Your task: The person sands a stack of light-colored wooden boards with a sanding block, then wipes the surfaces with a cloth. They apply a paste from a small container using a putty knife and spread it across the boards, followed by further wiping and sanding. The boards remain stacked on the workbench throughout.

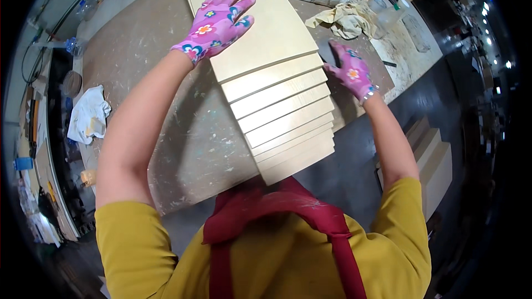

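Left hand [224,25] spread flat, apparently steadying boards [274,55] | right hand [353,71] at right, I can't tell grip | next likely: steady hold

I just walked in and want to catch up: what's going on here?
Someone in flowered gloves has the left hand spread flat on the top one of several pale boards, which overlap in steps on a worktable. The right hand is at the boards' right side; whether it touches or holds anything is unclear. A crumpled cloth lies beyond it.
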`<state>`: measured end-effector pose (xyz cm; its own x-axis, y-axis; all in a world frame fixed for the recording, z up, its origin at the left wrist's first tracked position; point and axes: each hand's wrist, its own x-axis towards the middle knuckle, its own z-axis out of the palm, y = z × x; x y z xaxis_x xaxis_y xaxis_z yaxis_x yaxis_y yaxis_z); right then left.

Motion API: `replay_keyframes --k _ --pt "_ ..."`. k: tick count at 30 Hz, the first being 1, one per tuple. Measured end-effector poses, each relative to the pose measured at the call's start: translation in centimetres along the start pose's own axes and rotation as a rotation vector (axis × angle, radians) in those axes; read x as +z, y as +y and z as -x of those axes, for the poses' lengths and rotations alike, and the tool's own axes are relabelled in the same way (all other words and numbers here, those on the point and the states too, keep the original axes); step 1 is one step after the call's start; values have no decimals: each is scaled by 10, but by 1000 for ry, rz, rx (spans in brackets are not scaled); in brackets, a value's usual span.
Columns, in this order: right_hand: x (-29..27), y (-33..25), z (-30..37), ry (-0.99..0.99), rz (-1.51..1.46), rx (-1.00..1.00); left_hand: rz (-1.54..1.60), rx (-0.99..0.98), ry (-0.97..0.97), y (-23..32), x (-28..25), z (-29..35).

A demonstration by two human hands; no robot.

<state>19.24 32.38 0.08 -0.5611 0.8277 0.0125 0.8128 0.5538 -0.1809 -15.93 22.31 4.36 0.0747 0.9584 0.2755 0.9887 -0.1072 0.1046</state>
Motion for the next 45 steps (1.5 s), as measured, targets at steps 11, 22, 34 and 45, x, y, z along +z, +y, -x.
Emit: replay_keyframes --k 11,22,34,45 --pt "18 134 -147 490 161 -192 -31 -11 -63 6 -11 4" --pt "-47 150 -155 331 -307 -9 -10 -7 -22 6 -8 1" --pt "8 -173 10 413 -262 -816 -38 73 102 -12 11 0" --pt "-13 -167 83 403 414 -338 -84 55 11 -9 7 -3"
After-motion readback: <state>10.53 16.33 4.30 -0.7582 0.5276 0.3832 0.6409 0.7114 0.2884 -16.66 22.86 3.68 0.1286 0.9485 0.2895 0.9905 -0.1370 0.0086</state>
